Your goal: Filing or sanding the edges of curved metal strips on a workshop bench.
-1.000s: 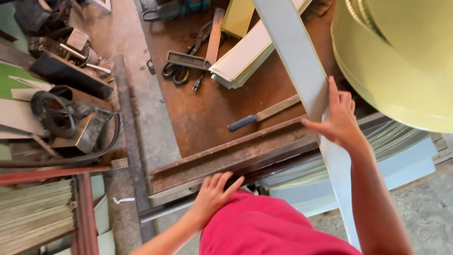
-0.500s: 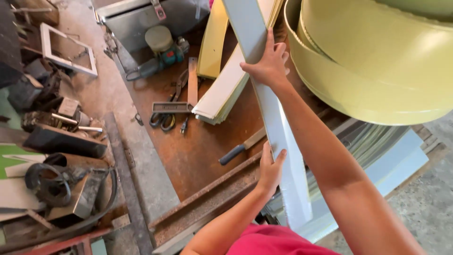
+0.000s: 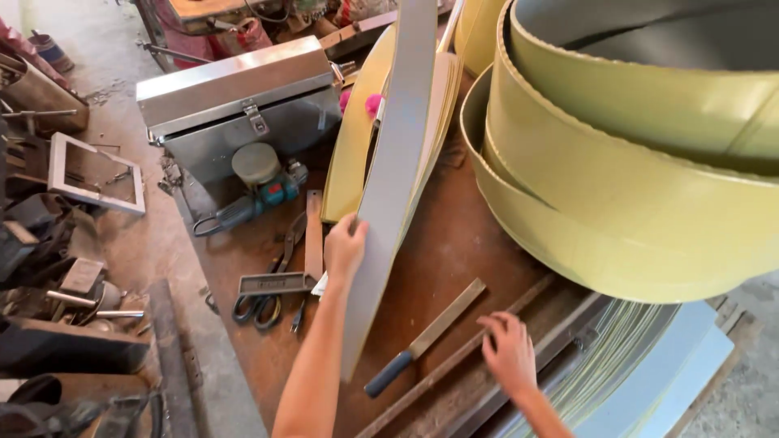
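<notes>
Gripping the left edge of a long grey sheet-metal strip [image 3: 389, 186], the left hand [image 3: 345, 247] has its fingers closed around that edge while the strip stands on its narrow side and runs from near the bottom centre up to the far top of the view. The right hand [image 3: 510, 350] lies flat and open, fingers spread, on the rusty steel edge bar [image 3: 454, 365] at the near right side of the brown workbench [image 3: 454, 251] — it holds nothing.

Just left of the right hand lies a flat file with a blue handle [image 3: 422, 339], near but not touching it. Left of the strip, close to the left hand, are a square steel ruler piece [image 3: 276, 282] and a pair of tin snips [image 3: 272, 280], then an angle grinder [image 3: 251, 199] and, farther, a closed metal toolbox [image 3: 239, 101].

On the right, large rolled yellow-green metal bands [image 3: 633, 178] take nearly all the right half of the bench, so the open room for the strip is only the narrow brown area between them and the tools. Behind the strip a stack of yellow curved sheets [image 3: 357, 138] leans, touching or almost touching it — I cannot tell which.
</notes>
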